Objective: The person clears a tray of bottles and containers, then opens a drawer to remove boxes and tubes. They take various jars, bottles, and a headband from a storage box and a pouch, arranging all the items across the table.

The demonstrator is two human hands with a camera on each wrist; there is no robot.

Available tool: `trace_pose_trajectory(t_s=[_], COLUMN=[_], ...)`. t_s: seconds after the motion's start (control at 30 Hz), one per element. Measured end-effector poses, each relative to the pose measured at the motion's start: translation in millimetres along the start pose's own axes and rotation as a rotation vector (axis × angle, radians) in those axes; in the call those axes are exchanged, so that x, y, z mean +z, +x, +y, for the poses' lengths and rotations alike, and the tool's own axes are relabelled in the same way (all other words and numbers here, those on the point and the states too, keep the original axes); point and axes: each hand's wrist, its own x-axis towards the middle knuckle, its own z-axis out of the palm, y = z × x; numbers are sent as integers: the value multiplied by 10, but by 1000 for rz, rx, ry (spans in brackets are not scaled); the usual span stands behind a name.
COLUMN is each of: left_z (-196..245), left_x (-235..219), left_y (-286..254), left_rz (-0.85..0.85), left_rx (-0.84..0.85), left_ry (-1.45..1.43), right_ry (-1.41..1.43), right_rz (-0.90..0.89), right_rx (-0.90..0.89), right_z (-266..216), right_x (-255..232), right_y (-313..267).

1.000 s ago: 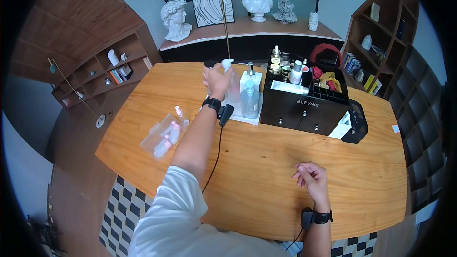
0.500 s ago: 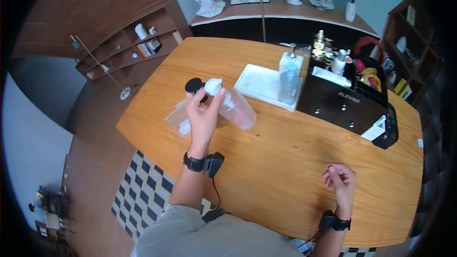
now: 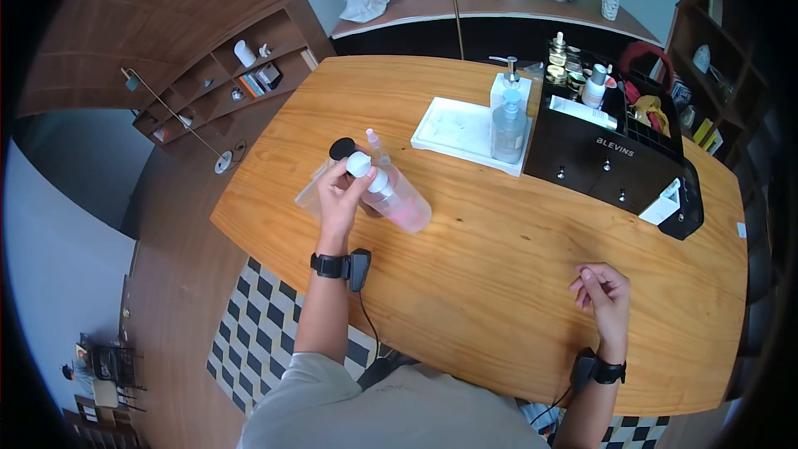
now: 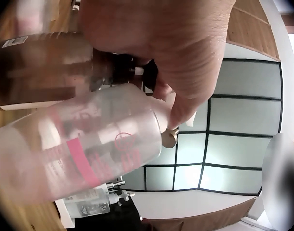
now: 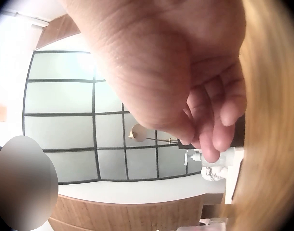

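My left hand (image 3: 337, 208) grips two bottles by their tops, over the left part of the table. One is a clear pump bottle (image 4: 108, 139) with pink print and a white top, tilted. Beside it is a brown bottle (image 4: 46, 72) with a black cap (image 3: 342, 149), largely hidden by the hand and the clear bottle in the head view. Behind them a small pink-capped bottle (image 3: 376, 146) shows, along with part of a clear plastic case (image 3: 308, 195). My right hand (image 3: 607, 298) hovers low over the right side of the table, fingers loosely curled around nothing.
A white tray (image 3: 449, 135) bears a blue-topped pump bottle (image 3: 508, 129) and a white dispenser (image 3: 501, 87). To its right stands a black cosmetics organizer (image 3: 603, 162) filled with bottles and cloth. A cable (image 3: 370, 324) hangs from the left wrist camera.
My left hand has brought both bottles from the tray leftward and nearer to me, beside the clear case. The head view has shifted. My right hand keeps its loose curl.
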Motion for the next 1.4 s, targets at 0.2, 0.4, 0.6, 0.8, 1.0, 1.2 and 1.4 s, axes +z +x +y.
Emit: trace_pose_trajectory(t_s=[0.2,0.4,0.6,0.8,1.0,1.2,1.4], left_z=[251,461,431,289,257,223,-143], left_x=[-115,-394,-427,-530,-414,410,1714], left_y=[-94,-402,-377,-239,-409,-619,184], left_rz=[-85,-2,-16,0,159,318,-152], left_rx=[-194,-239,-204,-161,35,536,196], left_ry=[83,83,225,351,465,663,429], right_ry=[-11,-37,-46,-41,-32,-16,-2], right_rz=[-13,-48,-60,-40,-59,-31,-2], right_rx=[12,24,44,49,44,9,-33], right_z=[-10,-66,-89,-118,-106,-187,-99], right_x=[4,37,55,44,44,-2,-79], right_y=[15,-19,-66,-51,-41,-58,-5])
